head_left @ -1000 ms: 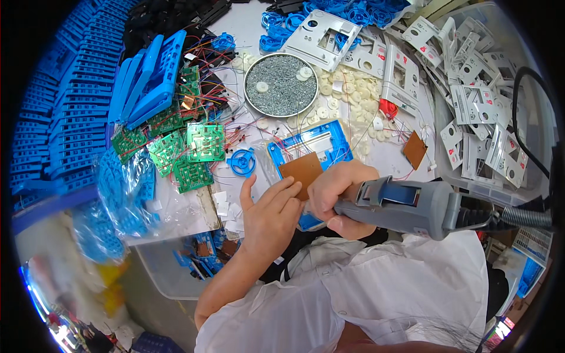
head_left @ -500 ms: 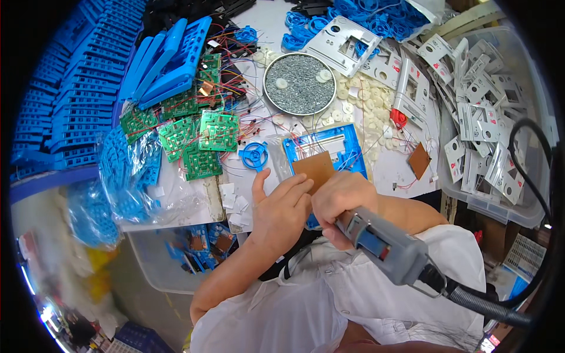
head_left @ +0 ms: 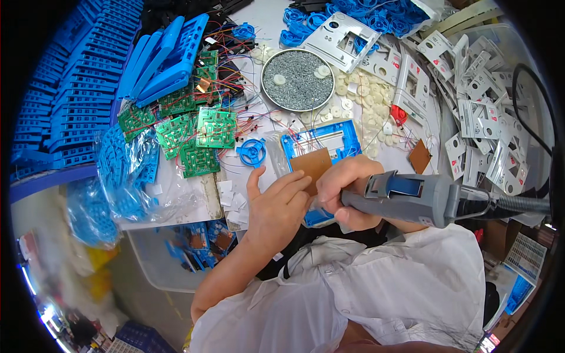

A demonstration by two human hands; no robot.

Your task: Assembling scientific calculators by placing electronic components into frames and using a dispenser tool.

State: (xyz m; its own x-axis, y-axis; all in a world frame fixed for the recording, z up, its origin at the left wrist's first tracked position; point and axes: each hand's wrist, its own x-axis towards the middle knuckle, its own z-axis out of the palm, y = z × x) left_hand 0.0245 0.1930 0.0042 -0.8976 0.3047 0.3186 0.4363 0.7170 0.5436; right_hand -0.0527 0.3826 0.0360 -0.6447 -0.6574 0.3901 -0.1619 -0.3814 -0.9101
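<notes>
At blue casing (head_left: 351,139), L hand (head_left: 276,209) spread on brown bd (head_left: 313,165); R hand (head_left: 348,191) clamped on grey tool (head_left: 406,201), tip hidden.

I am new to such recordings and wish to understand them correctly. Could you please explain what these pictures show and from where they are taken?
No robot works here. A wide fisheye camera, worn on a person's head, looks down at the work; straight edges look bent. The bare left hand rests on a brown circuit board over a blue plastic housing. The bare right hand grips a grey corded tool, probably an electric screwdriver; its tip is hidden. On the table lie green circuit boards, white plastic discs and a round tray of small metal parts, likely screws.
</notes>
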